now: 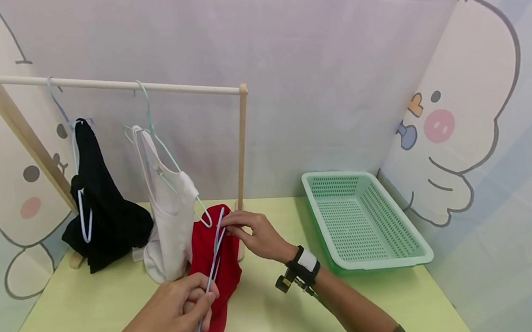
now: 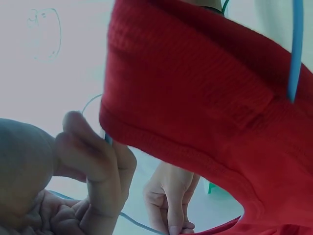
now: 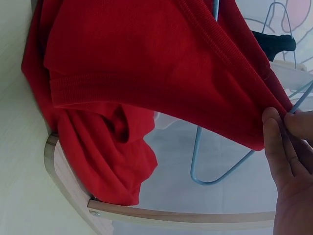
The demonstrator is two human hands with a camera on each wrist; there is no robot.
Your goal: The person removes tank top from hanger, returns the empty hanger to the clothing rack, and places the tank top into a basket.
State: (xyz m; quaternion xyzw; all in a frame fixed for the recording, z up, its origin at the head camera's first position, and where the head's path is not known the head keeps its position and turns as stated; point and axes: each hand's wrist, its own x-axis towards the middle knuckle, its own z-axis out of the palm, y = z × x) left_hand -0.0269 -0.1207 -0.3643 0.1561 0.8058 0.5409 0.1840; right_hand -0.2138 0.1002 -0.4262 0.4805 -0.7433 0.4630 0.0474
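From my remote seat I have the left hand (image 1: 176,310) curled closely round the thin blue plastic hanger (image 2: 296,54) at its near end, while the right hand (image 1: 261,236) pinches the edge of the red cloth garment (image 3: 137,54) between thumb and fingers, right beside the hanger (I cannot tell whether those fingertips catch the hanger too). The red garment lies between and below both grips, draped partly over the hanger. Left of the right-hand grip, the white sleeveless cloth garment (image 1: 170,208) hangs from the pale round rod (image 1: 97,83); farther left hangs the bunched black cloth garment (image 1: 103,201). Right of both hands sits the pale-green perforated plastic basket (image 1: 352,227).
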